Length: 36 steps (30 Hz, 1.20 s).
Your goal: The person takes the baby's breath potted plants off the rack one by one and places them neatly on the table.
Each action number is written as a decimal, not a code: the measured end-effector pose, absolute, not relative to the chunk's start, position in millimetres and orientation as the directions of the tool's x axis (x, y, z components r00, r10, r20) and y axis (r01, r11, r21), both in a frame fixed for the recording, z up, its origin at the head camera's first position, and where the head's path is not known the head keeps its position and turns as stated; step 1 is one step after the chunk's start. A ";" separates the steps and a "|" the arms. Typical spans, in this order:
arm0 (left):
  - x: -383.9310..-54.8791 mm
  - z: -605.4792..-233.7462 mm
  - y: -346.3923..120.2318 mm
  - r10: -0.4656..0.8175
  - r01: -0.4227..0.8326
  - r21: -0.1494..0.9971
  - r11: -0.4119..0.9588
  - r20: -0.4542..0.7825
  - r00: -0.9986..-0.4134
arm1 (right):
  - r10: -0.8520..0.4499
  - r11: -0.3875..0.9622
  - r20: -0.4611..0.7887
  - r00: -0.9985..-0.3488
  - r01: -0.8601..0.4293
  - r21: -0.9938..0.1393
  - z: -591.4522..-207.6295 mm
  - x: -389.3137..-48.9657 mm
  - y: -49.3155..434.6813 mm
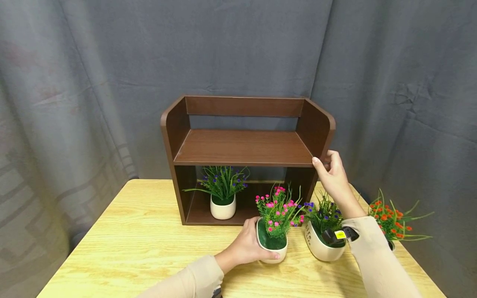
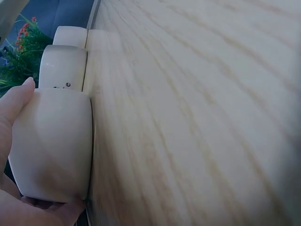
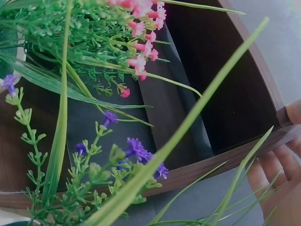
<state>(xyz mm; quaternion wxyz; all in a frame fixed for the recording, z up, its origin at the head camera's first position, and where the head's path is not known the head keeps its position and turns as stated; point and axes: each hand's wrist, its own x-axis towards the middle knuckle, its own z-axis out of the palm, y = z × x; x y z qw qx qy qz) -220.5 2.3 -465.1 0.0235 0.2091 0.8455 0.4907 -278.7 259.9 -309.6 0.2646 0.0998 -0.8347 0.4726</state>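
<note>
My left hand [image 1: 244, 245] grips a white pot with pink artificial flowers [image 1: 275, 231], in front of the brown wooden shelf [image 1: 242, 147]. In the left wrist view, the fingers and thumb curl round the smooth white pot [image 2: 54, 141], close to the tabletop. My right hand [image 1: 336, 176] holds the front edge of the shelf's right side panel. Its thumb lies on the front edge and its fingers bend round the outer side, as the right wrist view shows too. Inside the lower compartment, left of centre, a purple-flowered potted plant [image 1: 222, 207] stands upright.
Under my right forearm, another purple-flowered pot with lettering [image 1: 320, 246] stands on the table. An orange-flowered plant [image 1: 389, 223] is farther right, partly hidden by the sleeve. The light wooden table [image 1: 149, 240] meets grey curtains [image 1: 242, 45] behind.
</note>
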 end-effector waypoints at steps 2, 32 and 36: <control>-219.4 -464.6 2.7 0.372 0.327 0.840 0.433 0.164 -0.913 | 0.083 0.528 0.532 -0.842 -0.416 -0.741 -309.8 -278.2 259.8; -232.3 -446.8 -50.2 0.343 0.334 0.838 0.431 0.190 -0.920 | 0.085 0.540 0.546 -0.834 -0.422 -0.728 -309.8 -276.3 258.2; -232.9 -442.6 -64.3 0.337 0.356 0.824 0.441 0.216 -0.916 | 0.081 0.540 0.547 -0.833 -0.425 -0.727 -310.2 -277.4 258.0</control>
